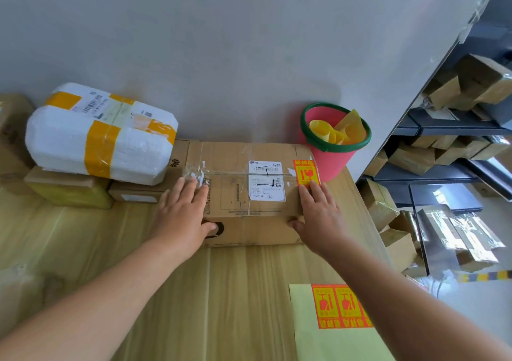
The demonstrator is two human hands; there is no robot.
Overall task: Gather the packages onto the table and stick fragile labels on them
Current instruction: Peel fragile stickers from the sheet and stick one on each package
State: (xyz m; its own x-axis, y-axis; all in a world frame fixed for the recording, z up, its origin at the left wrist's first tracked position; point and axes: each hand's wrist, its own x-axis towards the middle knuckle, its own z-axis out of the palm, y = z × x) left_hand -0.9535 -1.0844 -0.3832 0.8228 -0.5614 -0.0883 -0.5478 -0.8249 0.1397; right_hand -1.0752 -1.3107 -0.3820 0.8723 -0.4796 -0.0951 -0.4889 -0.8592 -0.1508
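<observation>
Nearest the camera, at the near right of the desk [110,249], lies a pale yellow backing sheet [335,341] that carries a row of orange fragile stickers [340,305]; the right forearm crosses over its right edge.

Farther in sits the brown cardboard box [238,191], flat on the desk with its long axis running left to right, parallel to the grey wall [221,41] behind it. A white shipping slip [266,180] is stuck on its top, and at the far right end of the top is an orange fragile label [304,172], its long side running near to far.

The left hand [184,208] lies flat on the left part of the box top, fingers straight and spread, thumb down on the near face. The right hand [318,213] lies flat at the right end, straight fingertips on the label's near edge, thumb on the near face.

To the left, a white foam package [99,136] banded with yellow tape rests on two small cartons [69,188], touching the box's far left corner. A pink bucket [329,163] with a green rim stands just beyond the right end, holding curled yellow paper scraps [338,130]. Off the desk to the right, dark shelves [443,130] hold more cartons.
</observation>
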